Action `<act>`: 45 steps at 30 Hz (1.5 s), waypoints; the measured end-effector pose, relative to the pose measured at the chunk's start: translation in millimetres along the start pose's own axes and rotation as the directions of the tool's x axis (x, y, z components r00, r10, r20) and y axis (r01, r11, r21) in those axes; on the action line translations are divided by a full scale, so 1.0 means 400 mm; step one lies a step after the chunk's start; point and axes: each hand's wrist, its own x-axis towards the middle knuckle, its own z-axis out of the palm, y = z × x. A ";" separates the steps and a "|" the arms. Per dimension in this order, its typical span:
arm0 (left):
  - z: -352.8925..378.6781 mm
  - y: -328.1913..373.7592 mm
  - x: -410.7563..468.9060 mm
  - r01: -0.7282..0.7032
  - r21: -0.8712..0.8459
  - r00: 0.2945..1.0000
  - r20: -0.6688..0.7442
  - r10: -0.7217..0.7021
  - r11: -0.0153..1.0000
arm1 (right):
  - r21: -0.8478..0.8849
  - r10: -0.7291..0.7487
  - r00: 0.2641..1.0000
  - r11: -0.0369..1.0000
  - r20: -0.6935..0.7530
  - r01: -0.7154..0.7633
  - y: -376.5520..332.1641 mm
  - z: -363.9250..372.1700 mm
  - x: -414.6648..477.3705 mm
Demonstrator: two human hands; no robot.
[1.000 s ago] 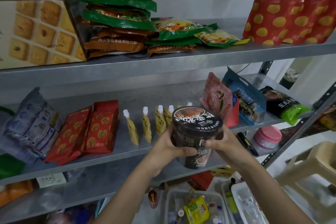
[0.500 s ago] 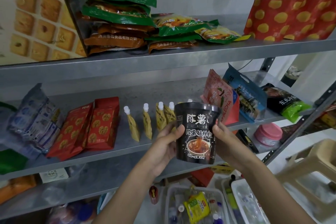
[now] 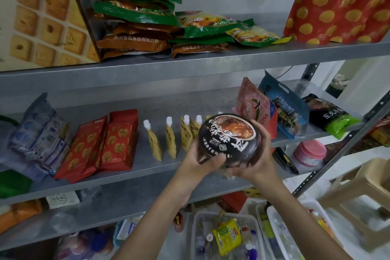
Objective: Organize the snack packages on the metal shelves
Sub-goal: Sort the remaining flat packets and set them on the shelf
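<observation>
- The person holds a black noodle cup (image 3: 230, 137) in both hands, in the air just in front of the front edge of the middle shelf (image 3: 147, 172), right of its centre.
- The cup is tipped so its printed lid faces the camera.
- The left hand (image 3: 200, 162) grips the cup's lower left side, fingers curled round the wall.
- The right hand (image 3: 260, 160) cups the right side and the underside, with its fingers wrapped over the far rim.
- Behind the cup, a row of yellow spouted pouches (image 3: 154, 143) stands upright on the middle shelf; the rightmost ones are partly hidden by the cup.
- Left of the pouches lie two red snack packs (image 3: 107, 143) side by side, and beyond them a blue-and-white bag (image 3: 40, 133) near the left end.
- Toward the right end, a pink pouch (image 3: 251, 105) leans against a blue pouch (image 3: 289, 110); a green-and-black pack (image 3: 333, 120) lies by the right corner.
- On the upper shelf (image 3: 190, 65) a biscuit box (image 3: 42, 27) sits at the left, a stack of green and brown packets (image 3: 135, 12) beside it, and a red dotted bag (image 3: 341, 4) at the right.
- A pink jar (image 3: 310, 152) sits on the shelf below.
</observation>
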 end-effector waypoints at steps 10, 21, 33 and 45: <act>0.021 -0.052 0.016 -0.215 0.222 0.976 0.005 0.219 0.951 | -0.147 -0.215 0.977 0.966 -0.011 0.211 0.039 0.008 -0.026; 0.016 -0.026 0.017 0.097 -0.122 0.992 -0.068 -0.106 0.988 | 0.130 0.338 0.903 0.915 0.266 -0.381 -0.003 -0.031 -0.049; 0.087 -0.041 0.008 0.091 0.091 0.984 -0.163 -0.076 0.992 | -0.081 0.280 0.960 0.957 0.006 -0.279 0.020 -0.016 -0.080; 0.089 -0.098 0.020 -0.043 0.079 0.996 0.076 0.037 0.996 | -0.108 0.268 0.959 0.955 -0.095 -0.278 0.021 -0.086 -0.127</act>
